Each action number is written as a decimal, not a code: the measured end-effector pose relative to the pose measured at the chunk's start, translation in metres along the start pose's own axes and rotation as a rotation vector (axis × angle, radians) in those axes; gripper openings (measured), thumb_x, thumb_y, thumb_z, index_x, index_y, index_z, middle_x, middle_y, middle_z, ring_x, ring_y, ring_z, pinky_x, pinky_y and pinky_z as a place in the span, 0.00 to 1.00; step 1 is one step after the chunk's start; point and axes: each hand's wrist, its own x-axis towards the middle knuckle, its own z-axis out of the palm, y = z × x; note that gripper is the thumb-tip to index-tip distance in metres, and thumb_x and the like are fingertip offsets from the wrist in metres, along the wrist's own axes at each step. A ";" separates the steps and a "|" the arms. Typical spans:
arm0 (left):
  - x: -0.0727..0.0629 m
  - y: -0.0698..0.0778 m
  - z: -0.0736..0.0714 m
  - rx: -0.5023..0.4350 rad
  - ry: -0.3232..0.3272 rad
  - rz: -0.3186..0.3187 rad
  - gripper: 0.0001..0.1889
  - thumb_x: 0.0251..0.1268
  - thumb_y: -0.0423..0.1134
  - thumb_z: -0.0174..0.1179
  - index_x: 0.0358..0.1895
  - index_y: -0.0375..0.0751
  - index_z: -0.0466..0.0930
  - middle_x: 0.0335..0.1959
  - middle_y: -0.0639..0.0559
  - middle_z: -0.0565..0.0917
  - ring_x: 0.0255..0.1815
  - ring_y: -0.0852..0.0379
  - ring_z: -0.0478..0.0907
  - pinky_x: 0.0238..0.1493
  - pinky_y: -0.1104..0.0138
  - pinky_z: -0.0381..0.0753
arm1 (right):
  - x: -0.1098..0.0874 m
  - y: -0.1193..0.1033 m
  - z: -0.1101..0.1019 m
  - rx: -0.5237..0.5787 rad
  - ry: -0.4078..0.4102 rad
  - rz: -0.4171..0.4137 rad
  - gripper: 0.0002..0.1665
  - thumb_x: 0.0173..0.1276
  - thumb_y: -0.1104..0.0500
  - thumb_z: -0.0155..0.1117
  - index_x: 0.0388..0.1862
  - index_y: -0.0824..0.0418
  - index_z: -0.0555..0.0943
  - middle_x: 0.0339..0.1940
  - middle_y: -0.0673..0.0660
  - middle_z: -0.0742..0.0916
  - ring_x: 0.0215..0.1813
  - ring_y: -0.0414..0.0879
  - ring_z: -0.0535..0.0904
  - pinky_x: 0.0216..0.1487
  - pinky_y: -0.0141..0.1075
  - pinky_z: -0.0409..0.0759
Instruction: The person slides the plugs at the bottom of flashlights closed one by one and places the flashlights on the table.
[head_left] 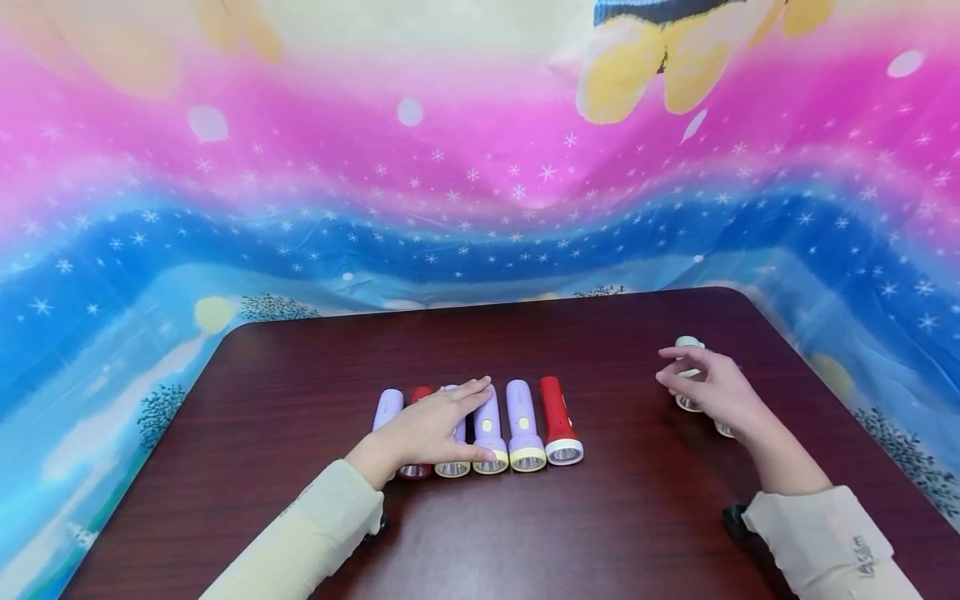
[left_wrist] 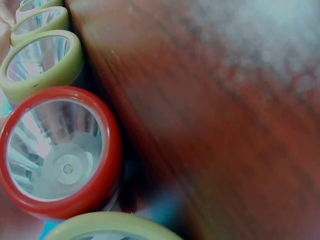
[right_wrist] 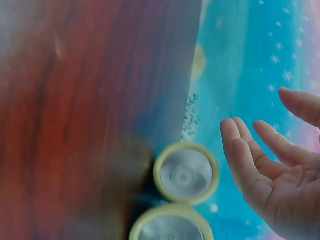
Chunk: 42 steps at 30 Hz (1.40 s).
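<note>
A row of purple and red flashlights lies side by side on the table, lens ends toward me. My left hand (head_left: pixel 431 425) rests across the left part of the row, fingers extended. Its fingertips are at the tail of a purple flashlight (head_left: pixel 488 421) and its thumb at that light's yellow rim. Right of it lie another purple flashlight (head_left: pixel 522 421) and a red flashlight (head_left: pixel 557 410) with a white rim. In the left wrist view a red-rimmed flashlight (left_wrist: pixel 112 150) is close up. My right hand (head_left: pixel 716 383), fingers loosely bent, is over a pale flashlight (head_left: pixel 688 342), partly hiding it.
Another pale flashlight (head_left: pixel 724 430) lies beside the right hand, mostly hidden by it. The dark wood table (head_left: pixel 525 542) has rounded far corners. A patterned pink and blue cloth (head_left: pixel 480 192) hangs behind and around the table.
</note>
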 end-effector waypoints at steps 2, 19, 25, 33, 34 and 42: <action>0.000 0.000 0.000 -0.001 -0.002 0.000 0.51 0.58 0.74 0.57 0.78 0.46 0.56 0.81 0.52 0.54 0.81 0.53 0.55 0.77 0.47 0.60 | 0.000 0.003 -0.004 -0.012 0.031 0.013 0.32 0.75 0.49 0.59 0.70 0.66 0.69 0.55 0.70 0.82 0.49 0.55 0.83 0.39 0.37 0.84; -0.001 0.002 -0.002 -0.020 -0.007 -0.003 0.51 0.58 0.73 0.58 0.78 0.46 0.56 0.81 0.52 0.55 0.81 0.54 0.54 0.77 0.48 0.59 | 0.014 0.030 -0.019 -0.119 0.133 0.102 0.33 0.76 0.48 0.56 0.69 0.70 0.69 0.60 0.76 0.79 0.62 0.72 0.74 0.49 0.54 0.82; -0.001 0.001 -0.002 -0.020 -0.002 -0.005 0.51 0.57 0.73 0.58 0.78 0.46 0.57 0.81 0.53 0.55 0.81 0.54 0.55 0.77 0.48 0.59 | 0.022 0.033 -0.023 -0.169 0.118 0.123 0.33 0.75 0.50 0.57 0.69 0.71 0.68 0.62 0.77 0.77 0.63 0.73 0.72 0.53 0.60 0.78; 0.000 0.001 -0.001 -0.025 0.002 0.006 0.51 0.58 0.73 0.59 0.78 0.45 0.57 0.81 0.51 0.55 0.81 0.53 0.55 0.77 0.48 0.60 | 0.034 0.034 -0.021 -0.241 0.073 0.156 0.36 0.72 0.55 0.60 0.71 0.73 0.64 0.63 0.79 0.73 0.61 0.73 0.70 0.52 0.60 0.76; 0.000 0.000 -0.001 -0.024 0.002 0.007 0.51 0.58 0.73 0.58 0.78 0.45 0.57 0.81 0.51 0.55 0.81 0.53 0.55 0.77 0.48 0.60 | 0.035 0.034 -0.020 -0.251 0.074 0.155 0.36 0.71 0.56 0.60 0.71 0.73 0.64 0.63 0.79 0.73 0.60 0.73 0.70 0.51 0.60 0.76; 0.000 0.000 0.000 -0.023 0.003 0.002 0.51 0.57 0.73 0.59 0.78 0.46 0.57 0.81 0.53 0.55 0.81 0.53 0.55 0.77 0.48 0.60 | 0.040 0.036 -0.017 -0.301 0.105 0.153 0.35 0.70 0.56 0.62 0.69 0.74 0.66 0.60 0.80 0.76 0.55 0.72 0.74 0.47 0.57 0.77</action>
